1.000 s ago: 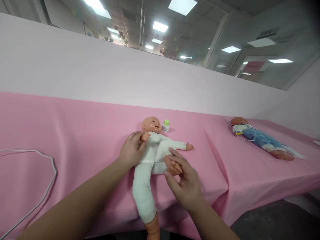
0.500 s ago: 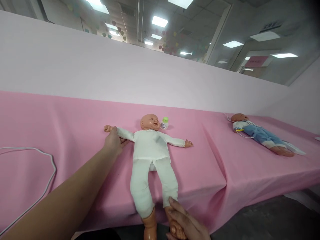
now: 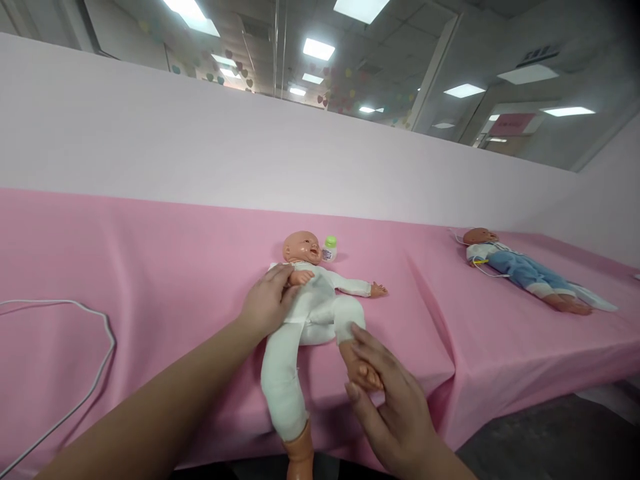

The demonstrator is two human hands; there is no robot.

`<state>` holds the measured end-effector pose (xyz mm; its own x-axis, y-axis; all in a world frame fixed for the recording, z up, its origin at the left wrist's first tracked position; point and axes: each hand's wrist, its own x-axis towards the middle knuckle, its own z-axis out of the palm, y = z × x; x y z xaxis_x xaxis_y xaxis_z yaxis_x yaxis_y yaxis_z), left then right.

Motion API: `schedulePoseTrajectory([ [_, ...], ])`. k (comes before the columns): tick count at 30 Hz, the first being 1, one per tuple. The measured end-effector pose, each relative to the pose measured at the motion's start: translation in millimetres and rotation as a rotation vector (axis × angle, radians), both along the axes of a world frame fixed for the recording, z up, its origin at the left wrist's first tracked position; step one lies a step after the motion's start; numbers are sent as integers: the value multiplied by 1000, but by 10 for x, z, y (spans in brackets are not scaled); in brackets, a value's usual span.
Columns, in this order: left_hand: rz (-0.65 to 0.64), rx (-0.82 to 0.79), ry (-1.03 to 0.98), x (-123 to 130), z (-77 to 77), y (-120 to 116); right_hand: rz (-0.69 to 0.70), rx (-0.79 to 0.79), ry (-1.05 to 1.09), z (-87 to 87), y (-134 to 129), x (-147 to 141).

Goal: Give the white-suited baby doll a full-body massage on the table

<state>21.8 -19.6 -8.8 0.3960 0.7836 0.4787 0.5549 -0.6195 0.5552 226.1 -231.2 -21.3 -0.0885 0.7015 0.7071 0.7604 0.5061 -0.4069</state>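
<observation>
A baby doll (image 3: 313,303) in a white top and trousers lies on its back, its head toward the wall and its face turned right. My left hand (image 3: 267,301) is closed around one of its forearms, which is folded over the chest with the small fist near the neck. Around the lower part of the leg on the right, my right hand (image 3: 393,400) is wrapped; that knee is bent up against the belly. The other leg stretches straight toward me, its foot past the table edge. Beside the doll's head stands a small clear bottle (image 3: 329,252) with a green cap.
Pink cloth (image 3: 195,247) covers the table. Another doll (image 3: 525,270) in blue trousers lies to the right, with thin tubing about it. At the left runs a white cable (image 3: 106,333). A white wall (image 3: 210,147) with glass above closes the back.
My left hand has brought the doll's arm from outstretched to across its chest. My right hand has pushed the leg up from straight, bending the knee toward the belly.
</observation>
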Motion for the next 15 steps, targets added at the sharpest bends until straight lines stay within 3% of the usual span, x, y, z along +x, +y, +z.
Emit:
schedulePoseTrajectory([
  [3, -73, 25, 128, 0, -66, 29, 21, -85, 92, 72, 332, -67],
  [8, -59, -22, 127, -40, -134, 68, -33, -152, 203, -14, 757, -162],
  [11, -20, -48, 19, -54, -117, 79, -37, -99, 246, -36, 750, -181],
  [15, 64, -142, -215, -134, -80, 170, -14, -30, 235, 23, 433, -150],
])
